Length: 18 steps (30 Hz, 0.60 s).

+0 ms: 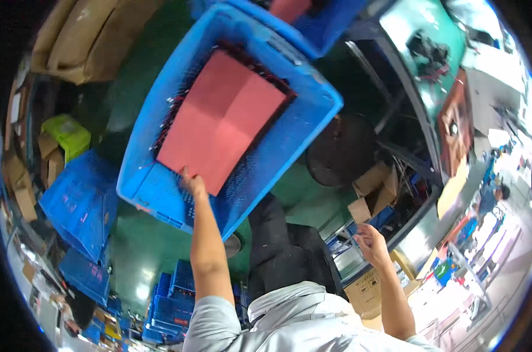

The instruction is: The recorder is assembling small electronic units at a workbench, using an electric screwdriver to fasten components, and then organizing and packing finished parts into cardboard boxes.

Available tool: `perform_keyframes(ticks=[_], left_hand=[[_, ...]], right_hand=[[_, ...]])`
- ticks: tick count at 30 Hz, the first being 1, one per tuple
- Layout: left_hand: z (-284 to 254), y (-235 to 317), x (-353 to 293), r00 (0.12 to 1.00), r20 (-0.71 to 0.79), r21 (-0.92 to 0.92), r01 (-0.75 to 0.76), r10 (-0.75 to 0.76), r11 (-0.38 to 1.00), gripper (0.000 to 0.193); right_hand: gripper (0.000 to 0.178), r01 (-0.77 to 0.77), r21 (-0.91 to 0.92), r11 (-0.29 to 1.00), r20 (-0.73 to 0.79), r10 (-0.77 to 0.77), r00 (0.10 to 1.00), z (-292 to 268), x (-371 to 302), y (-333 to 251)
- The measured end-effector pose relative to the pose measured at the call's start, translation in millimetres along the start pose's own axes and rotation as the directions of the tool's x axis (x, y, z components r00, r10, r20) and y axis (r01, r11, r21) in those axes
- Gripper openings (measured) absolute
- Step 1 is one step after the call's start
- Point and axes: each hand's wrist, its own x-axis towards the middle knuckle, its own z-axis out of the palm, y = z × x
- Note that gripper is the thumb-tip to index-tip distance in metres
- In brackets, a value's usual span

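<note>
A large blue plastic crate [143, 135] with perforated walls lies tilted across the upper middle. Inside it rests a flat red sheet [225, 114], probably card or foam, with a faint crease and dark pieces showing along its edges. My left hand [194, 184] reaches into the crate's near end, its fingers closed at the sheet's near edge. What lies under the sheet is mostly hidden. Off to the right, my right hand [371, 244] is raised beside the workbench with its fingers loosely bent and apart, holding nothing visible.
Another blue crate [330, 26] adjoins the far end. More blue crates [81, 205] stand at left, near a yellow-green bin [68, 134]. A round dark stool [341, 149] and an open cardboard box [376, 190] are on the right, by a dark-framed workbench [415, 105].
</note>
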Motion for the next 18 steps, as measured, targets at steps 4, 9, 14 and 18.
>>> perform_keyframes(ticks=[4,9,14,18], left_hand=[[-41,111,-51,0.992,-0.005,-0.112,-0.129,0.129,0.985,0.048],[-109,421,-124,0.797,-0.115,-0.545,-0.549,0.592,0.633,0.032],[-60,687,-149,0.515,-0.196,-0.425,-0.812,0.835,0.401,0.042],[3,738,-176,0.776,0.077,0.065,-0.63,0.626,0.774,0.05]], right_hand=[[0.033,0.019,-0.022,1.0,-0.023,-0.019,1.0,-12,-8,-5],[0.035,0.053,0.102,0.993,-0.123,-0.04,0.992,-36,-22,14],[0.038,0.25,0.01,0.968,-0.121,-0.247,0.961,-55,7,29],[0.037,0.3,0.101,0.949,-0.061,-0.295,0.954,-84,48,44]])
